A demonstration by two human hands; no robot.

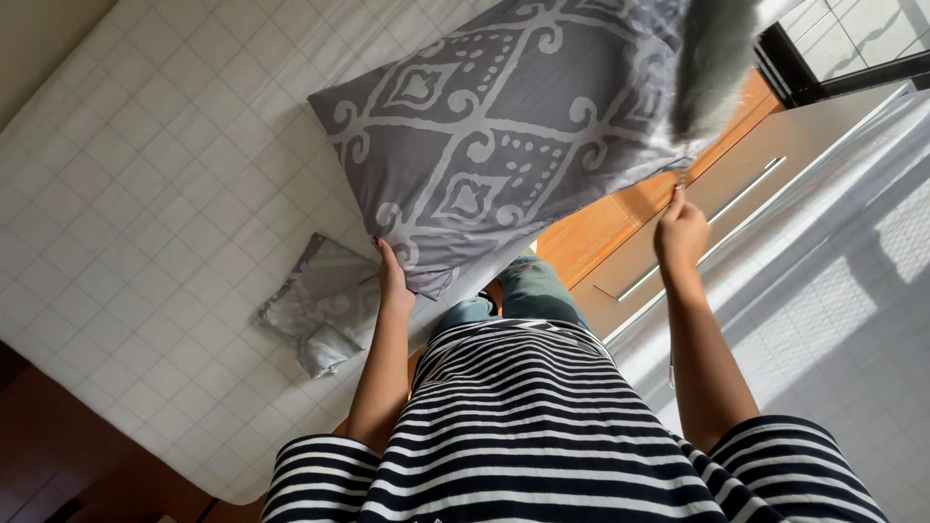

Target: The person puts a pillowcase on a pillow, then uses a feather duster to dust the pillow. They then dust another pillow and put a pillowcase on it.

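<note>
A large grey pillow with a pale curling pattern is held up over the edge of a bed, between the person's two hands. The left hand is closed on the pillow's lower corner, fingers wrapped over the fabric there. The right hand is raised at the pillow's other lower corner, fingertips pinched together on the edge of the case where a small zip pull seems to sit; the grip is tight and narrow, though the exact thing between the fingertips is too small to tell for sure. The pillow tilts, its far end reaching toward the top of the view, where a blurred grey shape hangs in front of it. On the white quilted bed, just beside the left forearm, lies a crumpled grey cloth of the same pattern. The person wears a black and white striped top. To the right is a wooden floor and a pale curtain.
</note>
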